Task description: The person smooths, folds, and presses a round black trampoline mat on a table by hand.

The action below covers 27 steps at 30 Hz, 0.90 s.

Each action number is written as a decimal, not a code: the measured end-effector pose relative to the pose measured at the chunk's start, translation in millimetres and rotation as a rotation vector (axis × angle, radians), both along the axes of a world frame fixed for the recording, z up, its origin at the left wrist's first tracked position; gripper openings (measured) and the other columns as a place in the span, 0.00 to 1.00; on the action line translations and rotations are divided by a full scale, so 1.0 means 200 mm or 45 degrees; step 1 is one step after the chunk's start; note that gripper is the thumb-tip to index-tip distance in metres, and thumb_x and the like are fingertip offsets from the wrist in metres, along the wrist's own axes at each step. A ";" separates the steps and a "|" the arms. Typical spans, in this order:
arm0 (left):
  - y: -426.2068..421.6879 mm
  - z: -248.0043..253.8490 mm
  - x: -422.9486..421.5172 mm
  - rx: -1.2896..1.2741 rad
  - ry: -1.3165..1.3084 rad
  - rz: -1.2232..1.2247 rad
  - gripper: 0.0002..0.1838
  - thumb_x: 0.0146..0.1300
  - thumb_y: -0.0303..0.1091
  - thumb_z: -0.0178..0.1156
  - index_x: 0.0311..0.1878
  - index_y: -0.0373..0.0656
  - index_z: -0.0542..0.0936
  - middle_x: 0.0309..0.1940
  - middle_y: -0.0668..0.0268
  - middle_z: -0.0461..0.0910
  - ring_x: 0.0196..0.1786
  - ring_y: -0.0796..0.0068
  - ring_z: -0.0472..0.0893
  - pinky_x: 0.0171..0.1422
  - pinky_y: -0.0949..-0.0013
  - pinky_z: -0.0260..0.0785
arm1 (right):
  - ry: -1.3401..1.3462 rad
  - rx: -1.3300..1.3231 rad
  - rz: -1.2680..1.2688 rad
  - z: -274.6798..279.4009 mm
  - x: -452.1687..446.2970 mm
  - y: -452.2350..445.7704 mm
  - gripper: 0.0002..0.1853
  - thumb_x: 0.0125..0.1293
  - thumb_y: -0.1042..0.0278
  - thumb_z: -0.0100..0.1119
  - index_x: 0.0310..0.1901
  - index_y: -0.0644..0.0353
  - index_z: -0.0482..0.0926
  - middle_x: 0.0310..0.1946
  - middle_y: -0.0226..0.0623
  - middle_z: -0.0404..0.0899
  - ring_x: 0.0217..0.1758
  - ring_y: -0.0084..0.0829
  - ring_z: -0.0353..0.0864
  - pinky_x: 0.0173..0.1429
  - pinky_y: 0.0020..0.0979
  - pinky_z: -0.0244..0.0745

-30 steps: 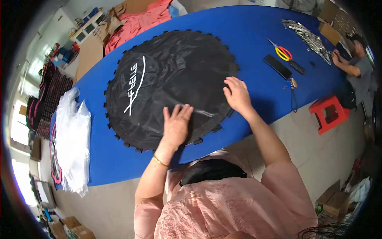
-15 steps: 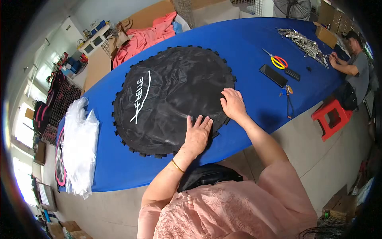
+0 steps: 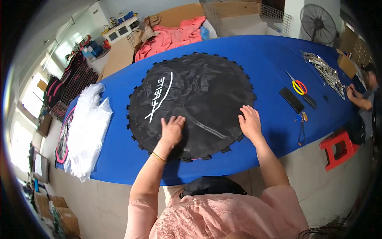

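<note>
A round black trampoline mat (image 3: pixel 211 91) with short tabs around its rim and white lettering lies on the blue-covered table (image 3: pixel 254 49). Fingers spread, my left hand (image 3: pixel 172 130) rests on the front left part of the mat, below the lettering. My right hand (image 3: pixel 250 120) lies at the mat's right edge with its fingers stretched out. Neither hand grips anything. A shallow crease runs across the fabric between the two hands.
Clear plastic bags (image 3: pixel 88 131) lie at the left end. To the right are scissors (image 3: pixel 299 87), a black phone (image 3: pixel 291 100), a keyring (image 3: pixel 305 116) and a pile of metal pieces (image 3: pixel 324 71). A co-worker's hands (image 3: pixel 351 92) are beside that pile. A red stool (image 3: pixel 338 149) stands right.
My left hand has slid left across the mat, away from its front right edge. My right hand stays by the right edge. The camera view has shifted, so the table appears lower and further right.
</note>
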<state>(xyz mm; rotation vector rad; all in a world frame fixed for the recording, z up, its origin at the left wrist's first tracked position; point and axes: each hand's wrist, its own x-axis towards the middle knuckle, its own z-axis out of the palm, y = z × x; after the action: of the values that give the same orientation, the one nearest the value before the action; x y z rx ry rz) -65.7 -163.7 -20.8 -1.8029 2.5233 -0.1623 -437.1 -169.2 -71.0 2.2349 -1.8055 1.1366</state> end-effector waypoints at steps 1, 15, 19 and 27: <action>0.03 -0.01 -0.05 -0.034 0.033 -0.094 0.32 0.69 0.29 0.55 0.78 0.50 0.73 0.79 0.68 0.72 0.80 0.61 0.70 0.80 0.23 0.52 | -0.003 0.009 -0.014 0.01 0.00 0.01 0.19 0.73 0.65 0.62 0.62 0.62 0.82 0.68 0.46 0.81 0.77 0.47 0.73 0.81 0.47 0.64; -0.12 -0.08 0.05 -0.088 0.253 0.148 0.29 0.81 0.51 0.49 0.78 0.49 0.73 0.80 0.65 0.71 0.83 0.57 0.66 0.84 0.24 0.44 | -0.004 0.093 0.025 0.04 0.00 0.04 0.18 0.76 0.67 0.60 0.62 0.63 0.81 0.69 0.48 0.80 0.78 0.51 0.71 0.84 0.51 0.60; -0.27 -0.07 0.41 -0.026 0.093 0.462 0.30 0.81 0.51 0.49 0.80 0.49 0.70 0.81 0.65 0.69 0.84 0.58 0.65 0.83 0.22 0.44 | 0.017 0.091 0.037 0.05 0.01 0.04 0.18 0.75 0.69 0.59 0.62 0.66 0.80 0.68 0.51 0.79 0.77 0.54 0.71 0.83 0.53 0.60; -0.36 -0.14 0.63 -0.021 0.233 0.605 0.31 0.82 0.52 0.47 0.82 0.48 0.66 0.84 0.63 0.64 0.86 0.62 0.61 0.84 0.23 0.43 | 0.147 0.123 -0.025 0.01 -0.01 0.03 0.19 0.79 0.66 0.58 0.66 0.61 0.78 0.71 0.47 0.77 0.79 0.51 0.70 0.84 0.53 0.60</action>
<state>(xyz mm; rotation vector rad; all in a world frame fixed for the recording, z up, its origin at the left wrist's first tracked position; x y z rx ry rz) 60.1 -235.6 -48.2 -2.4561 2.1112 -0.0015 -439.2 -164.0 -68.9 2.2766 -1.8702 0.9151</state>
